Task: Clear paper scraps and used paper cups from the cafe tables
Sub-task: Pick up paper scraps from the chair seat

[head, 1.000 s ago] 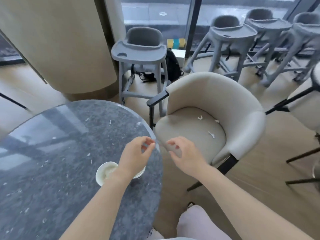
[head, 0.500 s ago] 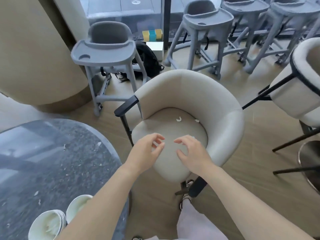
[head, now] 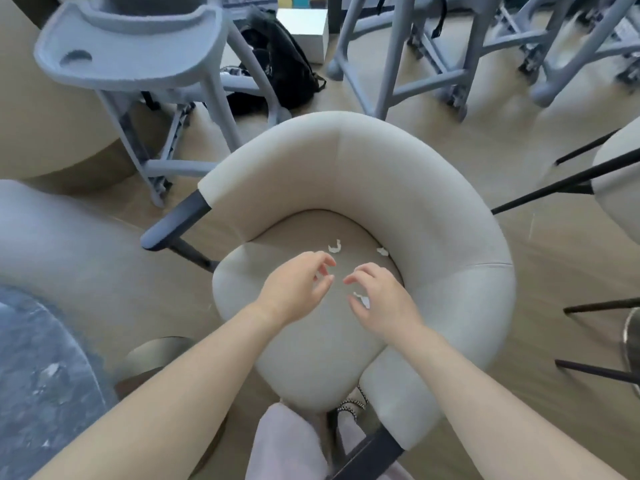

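The featherlight paper scraps point(head: 335, 247) on the chair seat point(head: 311, 358) were judged best pinched edgewise; the right hand point(head: 384, 303) was held loosely open, while the left hand point(head: 294, 292) could not be told.

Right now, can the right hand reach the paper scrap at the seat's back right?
Probably yes: the right hand hovers over the seat, and nothing lies between it and that paper scrap.

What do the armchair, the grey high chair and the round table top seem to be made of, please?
The armchair looks upholstered in matte beige fabric, softly padded with a seam down its back. The high chair looks like moulded grey plastic, smooth and matte. The table top appears to be polished dark speckled stone or a stone-look composite, since it reflects light.
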Demonstrator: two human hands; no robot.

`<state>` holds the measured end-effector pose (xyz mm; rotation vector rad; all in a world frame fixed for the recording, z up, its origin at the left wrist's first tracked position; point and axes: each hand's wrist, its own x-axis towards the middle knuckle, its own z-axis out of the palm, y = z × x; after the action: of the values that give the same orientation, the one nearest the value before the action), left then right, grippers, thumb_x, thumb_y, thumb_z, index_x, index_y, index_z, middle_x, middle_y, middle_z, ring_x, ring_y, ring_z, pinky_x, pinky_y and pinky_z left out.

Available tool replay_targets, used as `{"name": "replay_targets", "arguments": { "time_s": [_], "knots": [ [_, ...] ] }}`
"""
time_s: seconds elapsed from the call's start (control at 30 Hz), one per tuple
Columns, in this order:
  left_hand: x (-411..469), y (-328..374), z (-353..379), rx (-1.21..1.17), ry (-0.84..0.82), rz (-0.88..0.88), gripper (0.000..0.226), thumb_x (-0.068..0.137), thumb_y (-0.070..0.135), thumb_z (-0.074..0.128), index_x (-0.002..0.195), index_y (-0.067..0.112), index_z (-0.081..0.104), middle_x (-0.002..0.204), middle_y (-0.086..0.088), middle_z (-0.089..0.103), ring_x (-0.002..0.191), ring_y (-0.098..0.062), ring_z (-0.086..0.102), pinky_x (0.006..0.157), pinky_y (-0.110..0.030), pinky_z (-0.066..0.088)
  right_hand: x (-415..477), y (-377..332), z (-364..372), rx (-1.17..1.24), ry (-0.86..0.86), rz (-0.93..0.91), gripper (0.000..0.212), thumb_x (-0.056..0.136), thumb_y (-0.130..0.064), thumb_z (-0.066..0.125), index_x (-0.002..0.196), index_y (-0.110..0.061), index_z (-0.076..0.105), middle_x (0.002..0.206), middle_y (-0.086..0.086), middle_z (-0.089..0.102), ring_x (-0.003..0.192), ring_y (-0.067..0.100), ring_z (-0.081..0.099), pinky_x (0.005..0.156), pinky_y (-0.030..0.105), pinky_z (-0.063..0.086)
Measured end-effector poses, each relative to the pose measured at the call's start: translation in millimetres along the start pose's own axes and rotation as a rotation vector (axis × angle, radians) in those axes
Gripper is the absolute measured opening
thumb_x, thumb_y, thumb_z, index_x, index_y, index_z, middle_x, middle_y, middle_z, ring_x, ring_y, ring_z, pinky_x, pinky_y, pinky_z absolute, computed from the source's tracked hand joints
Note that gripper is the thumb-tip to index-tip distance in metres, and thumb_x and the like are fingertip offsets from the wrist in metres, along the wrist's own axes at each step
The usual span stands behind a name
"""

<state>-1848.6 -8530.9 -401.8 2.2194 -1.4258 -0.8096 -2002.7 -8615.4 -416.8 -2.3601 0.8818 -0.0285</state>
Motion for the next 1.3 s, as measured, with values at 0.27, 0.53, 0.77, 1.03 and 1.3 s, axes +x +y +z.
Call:
{"name": "replay_targets", "arguments": {
  "time_s": [0.27,0.53,0.77,1.03,1.3],
  "knots": [
    [104,-65,65,0.155,-0.152,0.025,0.031,0.089,0.027,0.049,0.120,0.026,0.047,0.111,0.006,0.055,0.097,-0.017,0.056,0.078,-0.032,0.048,67,71,60,-0.117,-0.112,0.154,0.031,0.084,-0.025,0.058,0.114,-0.020,0.053,0.122,-0.002,0.046,0.113,0.020,0.042,0.083,0.033,0.042],
    [171,-106,128,0.279,-0.214,0.067,0.039,0.087,0.020,0.049,0.126,0.020,0.045,0.126,-0.004,0.047,0.113,-0.027,0.047,0.080,-0.039,0.050,89,121,117,-0.270,-0.293,0.270,0.033,0.086,-0.025,0.054,0.118,-0.019,0.049,0.125,0.002,0.041,0.119,0.022,0.037,0.090,0.036,0.036],
    [187,-133,163,0.407,-0.350,0.140,0.048,0.085,0.012,0.048,0.131,0.023,0.038,0.141,-0.003,0.031,0.127,-0.026,0.033,0.087,-0.039,0.044,92,137,151,-0.165,-0.426,0.387,0.032,0.083,-0.019,0.057,0.112,-0.013,0.044,0.120,0.007,0.038,0.110,0.026,0.043,0.080,0.036,0.046],
    [199,-140,173,0.270,-0.397,0.127,0.035,0.083,0.000,0.047,0.111,0.019,0.053,0.114,-0.009,0.047,0.101,-0.031,0.049,0.076,-0.035,0.045,104,156,157,-0.126,-0.291,0.418,0.012,0.089,-0.011,0.047,0.098,-0.009,0.055,0.113,0.008,0.044,0.105,0.027,0.044,0.076,0.034,0.043],
    [205,-126,163,0.206,-0.251,0.181,0.026,0.084,0.007,0.050,0.105,0.018,0.060,0.108,-0.009,0.055,0.097,-0.030,0.054,0.066,-0.035,0.046,133,176,155,-0.140,-0.010,0.393,0.017,0.091,-0.017,0.049,0.103,-0.009,0.059,0.150,0.009,0.025,0.138,0.027,0.019,0.106,0.037,0.031]
  ]
}}
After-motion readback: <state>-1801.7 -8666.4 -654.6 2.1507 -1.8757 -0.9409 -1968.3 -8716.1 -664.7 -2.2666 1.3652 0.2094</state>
